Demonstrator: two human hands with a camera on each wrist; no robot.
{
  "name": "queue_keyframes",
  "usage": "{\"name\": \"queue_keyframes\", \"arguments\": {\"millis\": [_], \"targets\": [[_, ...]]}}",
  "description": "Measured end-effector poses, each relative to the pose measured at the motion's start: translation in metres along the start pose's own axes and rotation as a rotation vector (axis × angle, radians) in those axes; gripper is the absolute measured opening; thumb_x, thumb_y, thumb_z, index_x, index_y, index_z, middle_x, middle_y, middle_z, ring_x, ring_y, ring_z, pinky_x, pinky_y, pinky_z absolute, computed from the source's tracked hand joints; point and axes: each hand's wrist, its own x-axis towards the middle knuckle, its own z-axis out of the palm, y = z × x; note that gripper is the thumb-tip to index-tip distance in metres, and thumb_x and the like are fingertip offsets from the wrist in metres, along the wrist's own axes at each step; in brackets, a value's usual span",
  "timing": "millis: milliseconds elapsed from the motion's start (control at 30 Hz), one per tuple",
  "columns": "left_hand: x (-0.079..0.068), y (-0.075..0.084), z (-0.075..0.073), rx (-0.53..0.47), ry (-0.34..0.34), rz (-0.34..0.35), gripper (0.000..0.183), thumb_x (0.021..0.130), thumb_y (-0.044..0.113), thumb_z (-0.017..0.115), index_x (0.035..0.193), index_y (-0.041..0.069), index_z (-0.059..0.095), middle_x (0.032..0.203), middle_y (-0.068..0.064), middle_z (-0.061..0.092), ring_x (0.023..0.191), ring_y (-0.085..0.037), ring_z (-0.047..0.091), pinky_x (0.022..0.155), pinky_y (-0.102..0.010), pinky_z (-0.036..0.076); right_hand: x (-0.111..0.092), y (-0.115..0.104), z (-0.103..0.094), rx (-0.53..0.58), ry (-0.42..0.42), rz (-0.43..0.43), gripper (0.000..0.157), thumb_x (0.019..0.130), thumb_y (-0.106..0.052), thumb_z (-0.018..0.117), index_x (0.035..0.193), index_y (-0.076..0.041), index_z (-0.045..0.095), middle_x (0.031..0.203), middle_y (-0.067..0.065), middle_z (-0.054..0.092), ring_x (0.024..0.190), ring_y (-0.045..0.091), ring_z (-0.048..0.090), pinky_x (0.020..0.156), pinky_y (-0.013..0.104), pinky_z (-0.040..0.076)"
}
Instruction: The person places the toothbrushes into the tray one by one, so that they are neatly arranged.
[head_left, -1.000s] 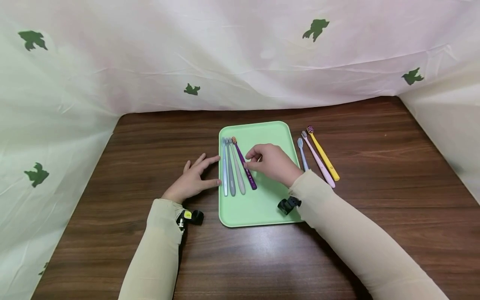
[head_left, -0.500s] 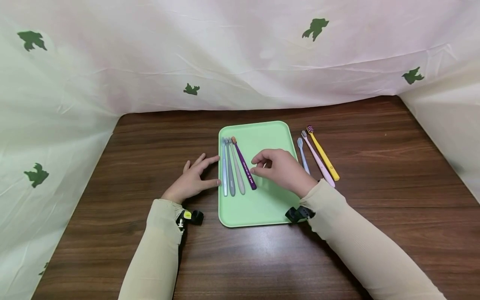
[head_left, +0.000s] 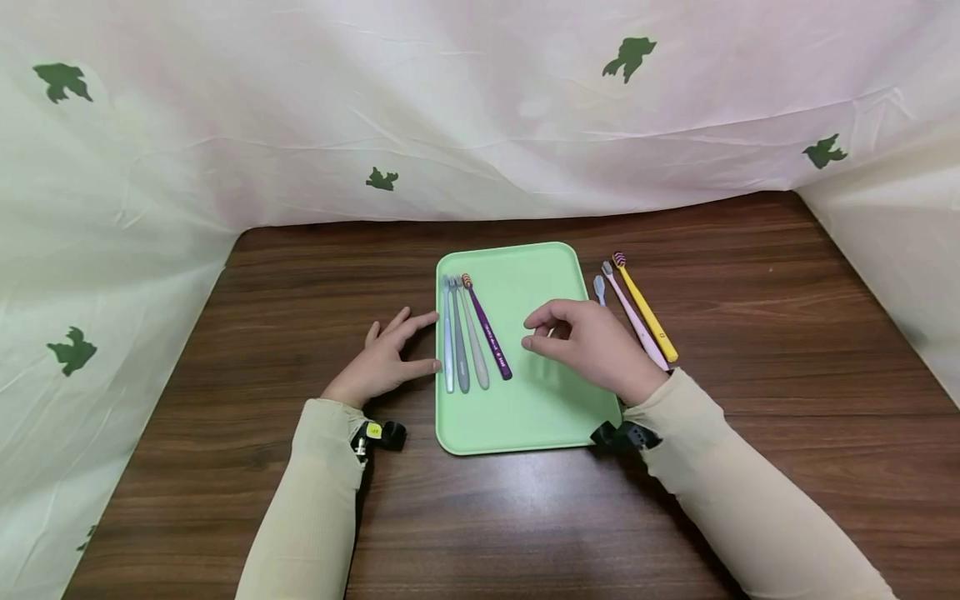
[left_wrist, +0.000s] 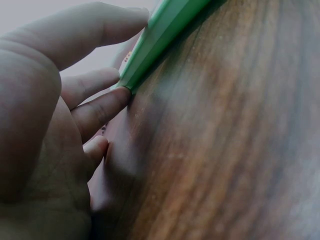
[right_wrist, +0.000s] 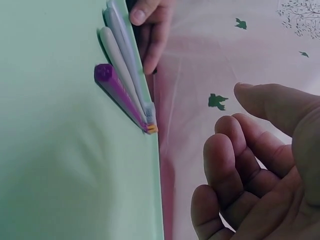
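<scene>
A light green tray (head_left: 525, 425) lies on the table. On its left side lie several toothbrushes, heads away from me: a pale blue toothbrush (head_left: 449, 350), a dark grey toothbrush (head_left: 461, 350), a light grey toothbrush (head_left: 476, 350) and a slanted purple toothbrush (head_left: 489, 332). My left hand (head_left: 384, 362) has its fingers spread, with thumb and fingertips at the tray's left edge. In the left wrist view, fingertips (left_wrist: 120, 95) meet the green rim. Over the tray's right half, my right hand (head_left: 588, 342) hovers loosely curled, holding nothing. The right wrist view shows its relaxed fingers (right_wrist: 220, 155) apart from the thumb.
Right of the tray, a blue toothbrush (head_left: 599, 288), mostly hidden behind my right hand, lies by a pink toothbrush (head_left: 632, 312) and a yellow toothbrush (head_left: 645, 307) on the dark wooden table (head_left: 465, 517). White cloth (head_left: 480, 117) with green bird shapes hangs behind.
My right hand has moved right, away from the purple toothbrush, and now covers most of the blue one beside the tray. The left hand and the toothbrushes stay where they were.
</scene>
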Motion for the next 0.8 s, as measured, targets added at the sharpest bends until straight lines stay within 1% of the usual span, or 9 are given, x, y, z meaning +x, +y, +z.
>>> {"name": "queue_keyframes", "arguments": {"millis": [200,400,667,800], "targets": [[-0.001,0.001,0.000,0.000,-0.003,0.009,0.077,0.089,0.042,0.076,0.155,0.032,0.038,0.164,-0.002,0.026,0.155,-0.017,-0.001,0.120,-0.051,-0.013,-0.006,0.004,-0.010,-0.023,0.020,0.020,0.017,0.091,-0.023,0.075,0.104,-0.011,0.075,0.087,-0.002,0.067,0.080,0.017,0.061,0.069,0.031,0.049],[-0.001,0.000,0.000,0.000,-0.002,-0.002,0.075,0.090,0.042,0.075,0.155,0.033,0.038,0.164,0.001,0.026,0.154,-0.014,-0.001,0.120,-0.050,-0.013,-0.010,0.006,-0.018,-0.039,0.042,0.006,0.018,0.091,-0.021,0.075,0.104,-0.009,0.075,0.087,-0.001,0.067,0.078,0.017,0.061,0.067,0.029,0.049],[0.000,0.001,0.000,0.008,-0.004,0.015,0.076,0.090,0.042,0.075,0.155,0.032,0.037,0.164,-0.001,0.026,0.155,-0.017,0.000,0.120,-0.051,-0.014,-0.016,0.006,-0.028,-0.038,0.078,0.001,0.017,0.091,-0.022,0.075,0.105,-0.011,0.074,0.087,-0.001,0.068,0.078,0.017,0.061,0.067,0.026,0.050],[-0.001,0.000,0.000,0.013,-0.008,0.020,0.077,0.090,0.042,0.076,0.156,0.032,0.037,0.165,-0.002,0.025,0.155,-0.018,0.000,0.120,-0.051,-0.014,-0.018,0.007,-0.035,-0.032,0.090,0.006,0.019,0.091,-0.022,0.075,0.106,-0.010,0.074,0.088,0.001,0.068,0.079,0.018,0.061,0.067,0.024,0.050]]}}
